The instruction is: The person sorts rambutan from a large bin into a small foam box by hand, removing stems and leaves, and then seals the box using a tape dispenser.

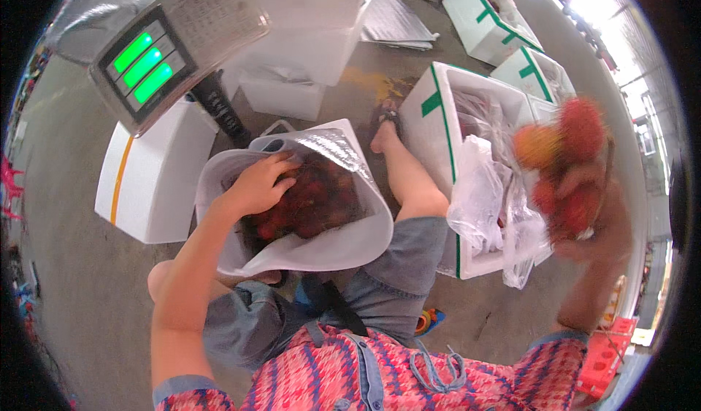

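Between my legs stands a wide white foam-lined bag (332, 259) with dark red rambutans (314, 206) inside. My left hand (263, 183) reaches over its rim, palm down with fingers spread, against the inner wall and the fruit. Off to the right, my raised right hand (588, 225) is closed round a bunch of rambutans (580, 133), red with one yellowish; motion blurs it somewhat. That bunch is above and beyond a white foam box (423, 130) edged with green tape, from which clear plastic bags (478, 199) spill over the side.
A scale display (142, 67) with green lit panels rises at the upper left on a dark post (217, 108). Beside it are a white foam box with a yellow strip (124, 181) and stacked white boxes (310, 38). More green-taped boxes (475, 27) stand far right; a red crate (606, 356) is lower right.
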Motion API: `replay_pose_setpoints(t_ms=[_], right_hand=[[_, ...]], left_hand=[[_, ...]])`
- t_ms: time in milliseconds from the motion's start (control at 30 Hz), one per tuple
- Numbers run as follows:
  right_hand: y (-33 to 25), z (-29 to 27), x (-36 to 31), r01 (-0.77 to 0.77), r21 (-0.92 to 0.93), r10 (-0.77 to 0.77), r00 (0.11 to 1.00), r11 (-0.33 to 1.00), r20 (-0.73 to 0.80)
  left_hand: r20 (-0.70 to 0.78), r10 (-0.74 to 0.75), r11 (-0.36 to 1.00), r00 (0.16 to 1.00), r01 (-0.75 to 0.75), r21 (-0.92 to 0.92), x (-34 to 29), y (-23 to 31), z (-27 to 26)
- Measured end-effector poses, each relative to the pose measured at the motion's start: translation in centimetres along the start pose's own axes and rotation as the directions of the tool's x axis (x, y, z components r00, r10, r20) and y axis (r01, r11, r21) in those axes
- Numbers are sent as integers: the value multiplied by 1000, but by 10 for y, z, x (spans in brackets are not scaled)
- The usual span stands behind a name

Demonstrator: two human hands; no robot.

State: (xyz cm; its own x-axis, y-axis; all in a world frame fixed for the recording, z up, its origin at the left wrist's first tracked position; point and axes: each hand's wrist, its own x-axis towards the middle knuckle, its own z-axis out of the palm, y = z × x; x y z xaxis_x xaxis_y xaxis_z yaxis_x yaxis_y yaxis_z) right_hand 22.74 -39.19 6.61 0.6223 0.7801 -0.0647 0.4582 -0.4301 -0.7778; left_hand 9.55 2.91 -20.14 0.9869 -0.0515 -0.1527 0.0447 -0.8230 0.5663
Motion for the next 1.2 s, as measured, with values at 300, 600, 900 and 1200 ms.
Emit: replay_pose_setpoints(t_ms=[300, 600, 900, 1200], right_hand=[[35, 241, 147, 532, -105, -386, 723, 840, 574], [37, 164, 101, 264, 104, -280, 939, 959, 199], [174, 27, -26, -359, 62, 350, 835, 931, -424], [347, 95, -40, -798, -38, 771, 593, 602, -232]], left_hand=[[-107, -104, 909, 989, 51, -414, -7, -18, -9], [-56, -34, 988, 998, 25, -152, -39, -13, 2], [66, 96, 983, 993, -84, -165, -9, 50, 8], [-63, 444, 886, 894, -448, -118, 16, 137, 13]])
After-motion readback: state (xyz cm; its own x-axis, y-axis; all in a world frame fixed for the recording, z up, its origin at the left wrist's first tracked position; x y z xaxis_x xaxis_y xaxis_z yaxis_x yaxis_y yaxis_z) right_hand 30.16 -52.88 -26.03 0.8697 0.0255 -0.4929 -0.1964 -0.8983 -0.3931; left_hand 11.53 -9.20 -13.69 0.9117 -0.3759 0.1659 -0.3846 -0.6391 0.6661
